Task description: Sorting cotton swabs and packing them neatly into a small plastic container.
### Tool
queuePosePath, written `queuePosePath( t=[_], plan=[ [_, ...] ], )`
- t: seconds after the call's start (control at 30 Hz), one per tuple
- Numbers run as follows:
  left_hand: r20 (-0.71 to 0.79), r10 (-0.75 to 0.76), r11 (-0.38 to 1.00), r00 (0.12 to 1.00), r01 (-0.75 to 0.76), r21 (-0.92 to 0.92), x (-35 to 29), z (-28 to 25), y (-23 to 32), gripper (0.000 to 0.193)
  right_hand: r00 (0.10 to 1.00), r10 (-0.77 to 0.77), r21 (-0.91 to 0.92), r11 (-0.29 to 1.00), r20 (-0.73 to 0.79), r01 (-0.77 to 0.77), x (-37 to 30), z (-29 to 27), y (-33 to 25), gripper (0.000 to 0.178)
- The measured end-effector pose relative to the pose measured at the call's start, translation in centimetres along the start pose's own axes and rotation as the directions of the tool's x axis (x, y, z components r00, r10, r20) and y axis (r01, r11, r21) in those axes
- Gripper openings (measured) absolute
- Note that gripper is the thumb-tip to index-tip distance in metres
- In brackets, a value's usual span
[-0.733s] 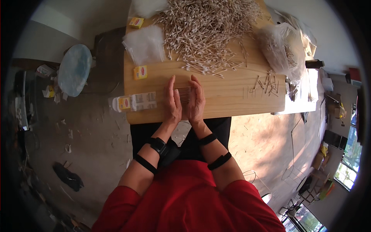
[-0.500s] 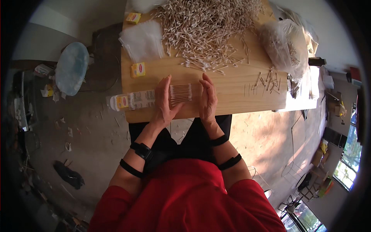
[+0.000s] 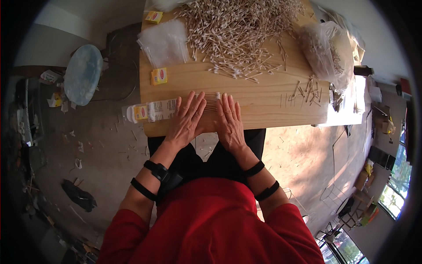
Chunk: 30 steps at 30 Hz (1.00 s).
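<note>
A long clear plastic sleeve (image 3: 165, 110) lies along the table's near edge, with a yellow label card (image 3: 140, 113) and white swab tips showing at its left end. My left hand (image 3: 186, 119) rests palm down, fingers stretched, over the sleeve's right part. A flat row of cotton swabs (image 3: 212, 101) shows between my hands, partly covered by them. At that row's right end lies my right hand (image 3: 231, 125), its fingers straight and touching the swabs' edge. Neither hand grips anything; how far the swabs sit inside the sleeve is hidden.
A big heap of loose cotton swabs (image 3: 237, 35) covers the far table. Stacked clear bags (image 3: 165, 44) and yellow cards (image 3: 159, 76) lie at left. A filled plastic bag (image 3: 327, 50) and scattered swabs (image 3: 310, 91) are at right. A round stool (image 3: 82, 75) stands left.
Both hands have turned from upright on edge to palm down and flattened over the row of swabs. The right hand has come left against the swabs' end.
</note>
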<state>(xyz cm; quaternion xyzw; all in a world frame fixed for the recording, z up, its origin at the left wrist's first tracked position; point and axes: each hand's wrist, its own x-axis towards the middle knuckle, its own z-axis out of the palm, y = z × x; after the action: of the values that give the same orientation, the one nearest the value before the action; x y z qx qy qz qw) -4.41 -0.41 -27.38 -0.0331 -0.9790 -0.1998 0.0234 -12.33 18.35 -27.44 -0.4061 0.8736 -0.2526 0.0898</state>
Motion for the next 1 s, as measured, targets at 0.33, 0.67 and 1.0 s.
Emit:
queuePosePath(
  t=[0.33, 0.67, 1.0],
  plan=[
    [-0.088, -0.057, 0.978, 0.995, 0.038, -0.207, 0.2, 0.3, -0.1, 0.09, 0.999, 0.021, 0.042, 0.999, -0.034, -0.02, -0.1, 0.2, 0.0, 0.072],
    [-0.332, -0.577, 0.681, 0.746, 0.215, -0.7, 4.8, 2.2, 3.5, 0.049, 0.853, 0.353, 0.603, 0.796, -0.383, -0.058, 5.8, 3.4, -1.7, 0.035],
    [-0.219, -0.176, 0.923, 0.96, 0.084, -0.375, -0.2, -0.7, -0.1, 0.116, 0.872, 0.312, 0.636, 0.771, -0.377, -0.001, 4.4, 2.2, 0.2, 0.033]
  ],
)
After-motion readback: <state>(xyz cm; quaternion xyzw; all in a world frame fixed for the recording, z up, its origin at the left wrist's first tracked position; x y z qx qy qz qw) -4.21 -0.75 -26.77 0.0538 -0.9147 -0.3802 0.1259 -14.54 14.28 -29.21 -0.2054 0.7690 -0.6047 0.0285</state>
